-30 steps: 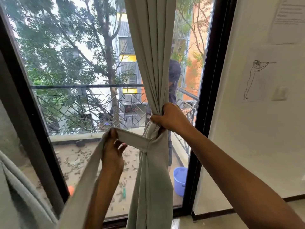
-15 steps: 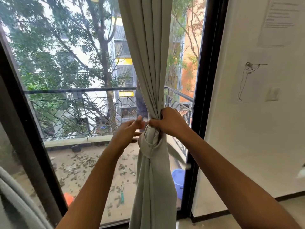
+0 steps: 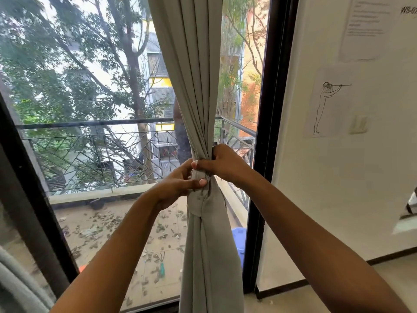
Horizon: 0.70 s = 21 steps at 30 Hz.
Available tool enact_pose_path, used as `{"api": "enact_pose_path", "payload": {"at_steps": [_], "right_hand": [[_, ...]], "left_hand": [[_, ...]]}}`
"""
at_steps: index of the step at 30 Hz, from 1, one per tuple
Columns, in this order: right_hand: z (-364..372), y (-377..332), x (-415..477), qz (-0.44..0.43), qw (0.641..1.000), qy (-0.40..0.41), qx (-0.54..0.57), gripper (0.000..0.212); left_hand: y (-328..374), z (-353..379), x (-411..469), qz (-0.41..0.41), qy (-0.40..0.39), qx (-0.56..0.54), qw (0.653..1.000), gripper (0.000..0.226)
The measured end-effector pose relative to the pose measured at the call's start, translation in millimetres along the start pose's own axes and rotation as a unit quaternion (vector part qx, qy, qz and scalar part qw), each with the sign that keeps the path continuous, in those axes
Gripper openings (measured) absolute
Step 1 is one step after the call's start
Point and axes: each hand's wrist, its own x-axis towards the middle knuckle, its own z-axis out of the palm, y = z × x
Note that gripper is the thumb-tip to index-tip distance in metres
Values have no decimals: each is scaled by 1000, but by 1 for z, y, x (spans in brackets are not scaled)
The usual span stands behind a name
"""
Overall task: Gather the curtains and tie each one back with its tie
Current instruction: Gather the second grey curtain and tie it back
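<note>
A pale grey curtain (image 3: pixel 191 71) hangs in front of the glass door, bunched into a narrow column at its waist. A tie (image 3: pixel 199 201) of the same grey cloth is wrapped around the bunch and forms a thick knot-like band. My left hand (image 3: pixel 178 182) grips the tie from the left, thumb pressed against the band. My right hand (image 3: pixel 222 163) clamps the gathered curtain just above the band, fingers curled around the folds. Below the tie the curtain hangs straight to the floor.
A black door frame (image 3: pixel 267 132) stands right of the curtain, with a white wall (image 3: pixel 338 177) carrying a drawing and papers. Another grey curtain (image 3: pixel 15 288) shows at the bottom left. A balcony railing (image 3: pixel 90 125), a blue bucket (image 3: pixel 239 242) and fallen leaves lie outside.
My left hand brought the loose tie end from the lower left up to the bunch and now presses on the wrapped band. My right hand kept its hold on the gathered curtain.
</note>
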Motion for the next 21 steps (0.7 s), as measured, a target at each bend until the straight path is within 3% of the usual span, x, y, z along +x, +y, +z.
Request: {"api": "enact_pose_path", "payload": {"at_steps": [4, 7, 9, 11, 14, 17, 19, 21], "right_hand": [[-2, -1, 2, -4, 995, 19, -99, 26], [-7, -4, 1, -3, 994, -5, -111, 38], [-11, -3, -1, -4, 993, -32, -113, 39], [-16, 1, -5, 12, 995, -72, -67, 43], [-24, 22, -12, 74, 978, -141, 132, 52], [-19, 56, -11, 89, 955, -50, 278, 29], [-8, 80, -7, 89, 968, -14, 236, 16], [4, 97, -6, 64, 973, -110, 191, 41]], "left_hand": [[-1, 15, 4, 13, 46, 62, 997, 53], [-4, 25, 5, 24, 80, 89, 993, 33], [-3, 26, 5, 17, 82, 131, 988, 33], [-3, 25, 4, 22, 93, 176, 980, 36], [-6, 25, 4, 44, 150, 262, 952, 39], [-11, 24, 7, 34, 185, 283, 940, 34], [-13, 25, 9, 11, 181, 304, 935, 25], [-13, 25, 10, 5, 183, 313, 932, 21]]}}
